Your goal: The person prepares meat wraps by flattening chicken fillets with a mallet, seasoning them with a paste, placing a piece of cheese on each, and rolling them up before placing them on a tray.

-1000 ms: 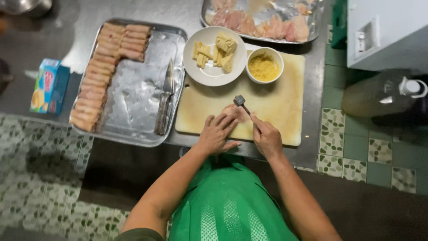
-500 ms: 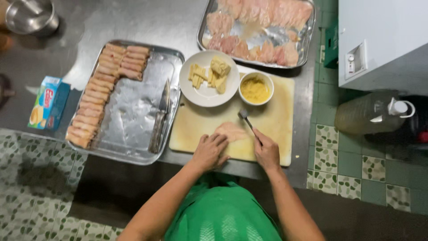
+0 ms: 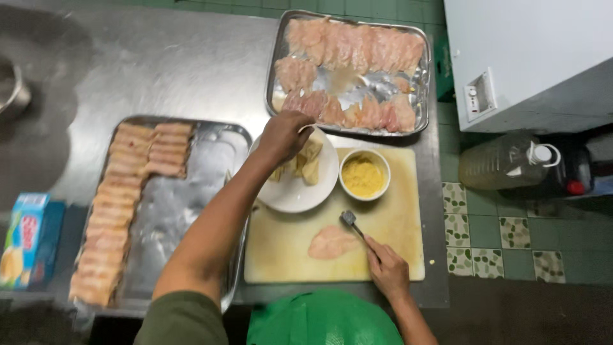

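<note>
Bottom centre of frame: green mesh apron (image 3: pixel 322 319), person's own.

Right hand (image 3: pixel 387 271), lower right of centre, fingers closed round the handle of a small spoon (image 3: pixel 355 225). Spoon bowl points up-left, resting on the cutting board (image 3: pixel 402 236) just beside the top right edge of a raw fillet (image 3: pixel 332 242). Fillet lies flat on the board, centre-low in frame, touching nothing but the board.

Left arm runs diagonally from bottom left up to centre. Left hand (image 3: pixel 283 135) is over the upper left rim of the white plate (image 3: pixel 297 191), fingers curled down at the pale yellow slices (image 3: pixel 311 162) on it. Cannot tell whether it has actually pinched one.

Right of the plate, on the board's top edge: small white bowl (image 3: pixel 364 176) of yellow crumb-like filling.

Left of frame: steel tray (image 3: pixel 191 185) with rolled pieces (image 3: pixel 121 204) in rows down its left side, right part bare metal. Far left edge: blue box (image 3: pixel 29 236), blurred.

Top centre: second tray (image 3: pixel 348 80) of raw fillets, laid in overlapping rows.

Right side, floor level: clear plastic jug (image 3: pixel 504 163), white cabinet (image 3: pixel 530 51) above it in frame. Everything else sits on a steel counter (image 3: pixel 159 64).
</note>
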